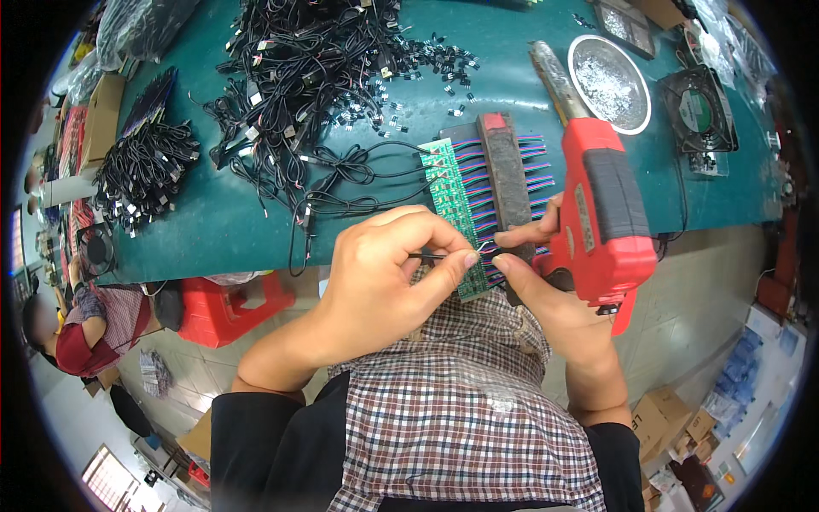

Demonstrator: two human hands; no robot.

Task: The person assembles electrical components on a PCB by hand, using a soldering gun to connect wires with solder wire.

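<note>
My left hand [384, 277] pinches the end of a thin black cable [424, 255] between thumb and index finger. The cable's stripped wires lie at the right edge of a green circuit board [445, 183]. My right hand [550, 299] holds a red gun-shaped tool [589, 209] with black wrapping; its other fingers are partly hidden behind it. Right thumb and index finger reach out beside the wire ends, almost touching them. A dark, worn bar [509, 175] lies across rows of thin coloured wires [537, 166] right of the board. Several black cables run from the board's left edge.
A big tangle of black cables [299, 77] covers the back of the green table [478, 51], with small connectors scattered beside it. A cable bundle [149, 166] lies left. At the right are a metal bowl [646, 115] and a fan [701, 111]. A red stool [209, 311] and another person [94, 333] are left.
</note>
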